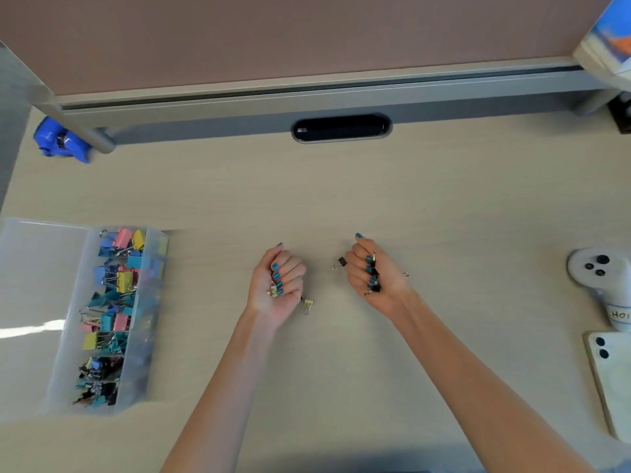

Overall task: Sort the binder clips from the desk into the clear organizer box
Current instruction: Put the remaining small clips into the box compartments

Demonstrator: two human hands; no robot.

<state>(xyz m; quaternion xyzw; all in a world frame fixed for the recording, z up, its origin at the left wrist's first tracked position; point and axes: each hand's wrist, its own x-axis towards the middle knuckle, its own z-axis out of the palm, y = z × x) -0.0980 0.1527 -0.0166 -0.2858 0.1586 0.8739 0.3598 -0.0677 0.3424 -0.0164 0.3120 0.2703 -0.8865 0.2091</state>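
Though the clear organizer box at nine o'clock is mostly filled, my left hand and right hand each clutch binder clips; a yellow stray and a black stray lie loose between them.

At the right edge, a white label on the handle of the white controller carries handwritten letters "Ho"; the rest is cut off.

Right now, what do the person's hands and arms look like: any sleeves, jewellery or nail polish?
Both forearms are bare, with no sleeve showing on them. The left hand and right hand wear no visible rings, watch or gloves. The nails are rounded and painted a glossy teal-blue.
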